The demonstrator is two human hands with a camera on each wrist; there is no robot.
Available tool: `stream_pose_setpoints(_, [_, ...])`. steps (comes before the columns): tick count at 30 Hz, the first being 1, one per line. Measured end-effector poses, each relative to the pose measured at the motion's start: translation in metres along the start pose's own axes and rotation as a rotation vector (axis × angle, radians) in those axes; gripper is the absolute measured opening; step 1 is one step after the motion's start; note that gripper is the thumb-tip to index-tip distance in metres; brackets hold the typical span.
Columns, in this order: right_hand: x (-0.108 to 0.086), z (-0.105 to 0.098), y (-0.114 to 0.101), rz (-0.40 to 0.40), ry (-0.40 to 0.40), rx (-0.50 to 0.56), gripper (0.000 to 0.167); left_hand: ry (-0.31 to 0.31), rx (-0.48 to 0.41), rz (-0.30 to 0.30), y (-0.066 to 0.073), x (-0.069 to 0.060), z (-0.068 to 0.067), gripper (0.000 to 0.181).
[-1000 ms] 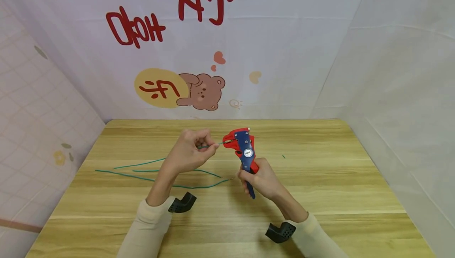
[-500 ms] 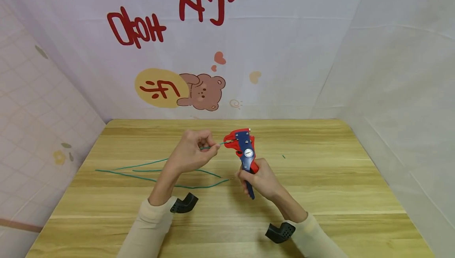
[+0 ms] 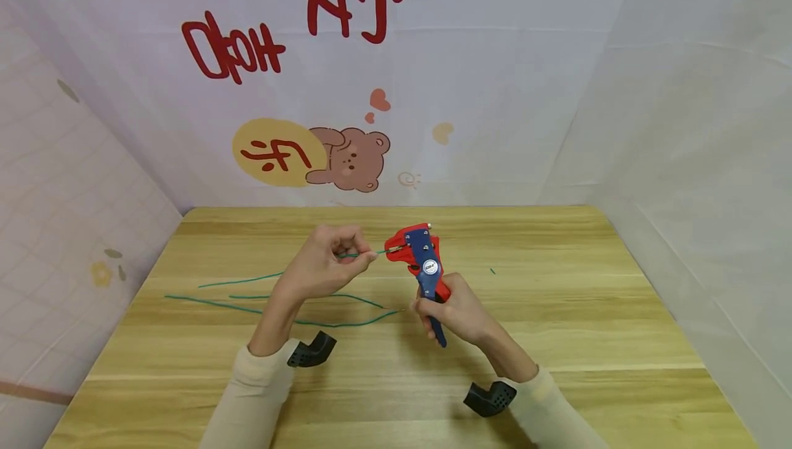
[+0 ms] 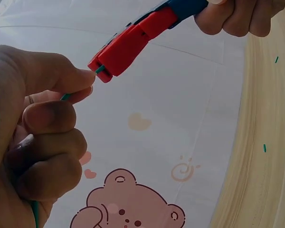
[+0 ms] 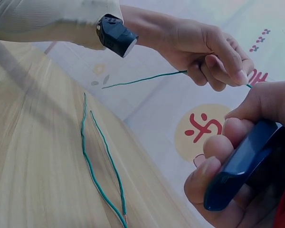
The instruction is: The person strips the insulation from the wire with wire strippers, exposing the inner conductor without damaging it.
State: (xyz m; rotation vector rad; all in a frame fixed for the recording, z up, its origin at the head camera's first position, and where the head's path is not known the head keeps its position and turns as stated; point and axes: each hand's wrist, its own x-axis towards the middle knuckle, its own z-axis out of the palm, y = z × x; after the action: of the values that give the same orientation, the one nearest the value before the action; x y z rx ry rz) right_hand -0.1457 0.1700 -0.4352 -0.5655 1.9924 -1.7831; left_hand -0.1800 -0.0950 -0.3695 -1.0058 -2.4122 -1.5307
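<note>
In the head view, my left hand (image 3: pixel 324 263) pinches a thin green wire (image 3: pixel 381 252) between thumb and forefinger. My right hand (image 3: pixel 460 311) grips the handles of a red and blue wire stripper (image 3: pixel 424 249), held upright above the table. One end of the wire enters the red nose of the stripper, as the left wrist view also shows. How deep the tip sits inside is hidden. Behind my left hand the wire's free tail (image 5: pixel 147 79) hangs out. Below, two more green wires lie on the table, a longer wire (image 3: pixel 337 325) and a shorter wire (image 3: pixel 365 302).
Each table wire has a bare coppery end near my right hand. A small green scrap (image 3: pixel 492 271) lies to the right on the wooden table (image 3: pixel 588 339); the left wrist view shows a second scrap (image 4: pixel 264 148). A printed white cloth (image 3: pixel 507 91) hangs behind.
My left hand and forearm have shifted slightly left. The right hand keeps its grip on the wire stripper, and the wire stays in its nose. The head view itself has shifted a little.
</note>
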Motion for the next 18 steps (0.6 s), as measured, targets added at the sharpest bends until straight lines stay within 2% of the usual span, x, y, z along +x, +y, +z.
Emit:
stream_pose_setpoints(9, [-0.0005, 0.0040, -0.0030, 0.024, 0.002, 0.004, 0.028, -0.007, 0.017, -0.001, -0.0005, -0.0022, -0.0036, 0.024])
stream_pose_setpoints(18, [-0.0006, 0.0052, -0.0041, 0.022, 0.004, -0.008, 0.018, -0.032, 0.003, -0.020, 0.0028, -0.0031, -0.0075, 0.023])
